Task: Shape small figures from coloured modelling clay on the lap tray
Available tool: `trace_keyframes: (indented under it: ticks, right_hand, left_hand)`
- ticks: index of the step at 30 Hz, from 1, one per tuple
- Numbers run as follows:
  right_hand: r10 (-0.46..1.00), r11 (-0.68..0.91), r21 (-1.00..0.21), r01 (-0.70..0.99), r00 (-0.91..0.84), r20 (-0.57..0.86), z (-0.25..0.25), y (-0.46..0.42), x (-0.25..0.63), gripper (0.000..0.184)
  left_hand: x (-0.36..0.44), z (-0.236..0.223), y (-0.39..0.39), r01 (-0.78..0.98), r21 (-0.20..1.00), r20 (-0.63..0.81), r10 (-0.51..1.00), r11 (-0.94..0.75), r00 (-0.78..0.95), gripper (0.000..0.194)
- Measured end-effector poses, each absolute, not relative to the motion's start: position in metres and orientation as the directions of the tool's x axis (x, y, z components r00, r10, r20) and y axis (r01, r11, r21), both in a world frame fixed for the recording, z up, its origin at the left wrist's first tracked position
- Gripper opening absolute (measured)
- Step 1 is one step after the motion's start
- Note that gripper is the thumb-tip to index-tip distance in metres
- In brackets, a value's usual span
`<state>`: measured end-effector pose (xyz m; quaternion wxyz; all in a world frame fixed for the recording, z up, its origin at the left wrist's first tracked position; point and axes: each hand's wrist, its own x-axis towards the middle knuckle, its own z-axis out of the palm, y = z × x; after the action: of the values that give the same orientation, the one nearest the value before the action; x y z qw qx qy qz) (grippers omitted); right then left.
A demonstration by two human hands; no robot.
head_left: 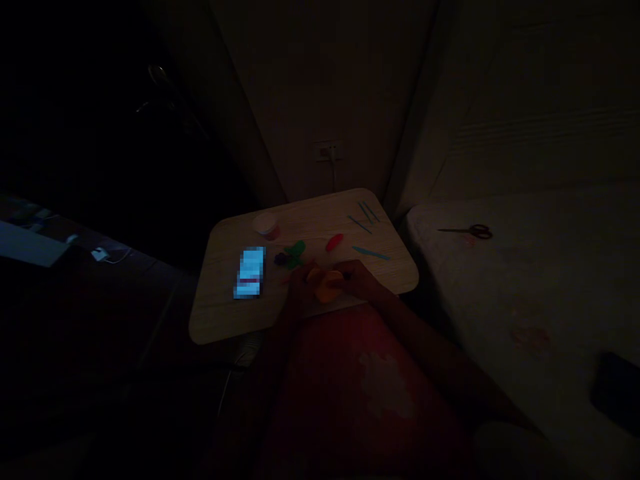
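Observation:
In the dim head view, a soft-looking orange piece of modelling clay [327, 288] is between my two hands near the table's front edge. My left hand [300, 285] is closed around its left side. From the right, my right hand [354, 277] presses on it with bent fingers. Just beyond them lie a green clay piece [296, 250] with rounded lobes and a small dark purple lump [281, 259]. A red oval clay piece [335, 242] rests farther back. Darkness hides most finger detail.
The small wooden table [215, 313] holds a lit phone [250, 272], a tub [266, 225], several thin teal sticks [369, 212] and a teal clay tool [371, 253]. To the right, scissors [470, 231] lie on a pale surface [480, 287]. A wall socket [327, 151] has a plug in it.

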<state>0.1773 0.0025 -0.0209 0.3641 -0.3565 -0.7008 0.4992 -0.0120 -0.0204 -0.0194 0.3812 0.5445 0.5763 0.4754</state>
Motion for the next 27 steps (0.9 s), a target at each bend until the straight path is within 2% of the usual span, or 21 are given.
trace_keyframes:
  ticks: [5, 11, 17, 19, 22, 24, 27]
  right_hand:
    - [0.859, 0.242, -0.954, 0.176, -0.497, 0.126, -0.02, 0.003, 0.173, 0.036]
    - [0.862, 0.263, -0.953, 0.153, -0.481, 0.161, -0.015, 0.003, 0.173, 0.048]
    - [0.921, 0.189, -0.982, 0.022, -0.35, 0.17, -0.019, 0.002, 0.178, 0.053]
    - [0.947, 0.143, -0.99, -0.003, -0.291, 0.138, -0.021, 0.004, 0.178, 0.053]
    - [0.971, 0.117, -0.993, -0.024, -0.208, 0.119, -0.023, 0.007, 0.177, 0.052]
    - [0.97, 0.127, -0.991, -0.039, -0.204, 0.133, -0.023, 0.009, 0.177, 0.049]
    - [0.957, 0.139, -0.989, -0.057, -0.248, 0.149, -0.023, 0.01, 0.177, 0.046]
  left_hand:
    - [-0.012, -0.012, -0.021, 0.19, 0.982, 0.051, 0.98, -0.014, -0.193, 0.033]
    - [-0.009, -0.012, -0.02, 0.032, 0.997, -0.053, 0.961, 0.064, -0.272, 0.043]
    - [-0.013, -0.02, -0.017, -0.014, 1.0, 0.022, 0.977, -0.026, -0.212, 0.054]
    - [-0.013, -0.02, -0.015, 0.025, 0.998, 0.053, 0.979, -0.049, -0.197, 0.053]
    - [-0.011, -0.017, -0.015, 0.184, 0.98, 0.093, 0.993, -0.078, -0.076, 0.042]
    - [-0.01, -0.013, -0.017, 0.27, 0.957, 0.115, 0.993, -0.11, -0.002, 0.035]
    - [-0.01, -0.008, -0.02, 0.304, 0.947, 0.103, 0.995, -0.103, 0.015, 0.032]
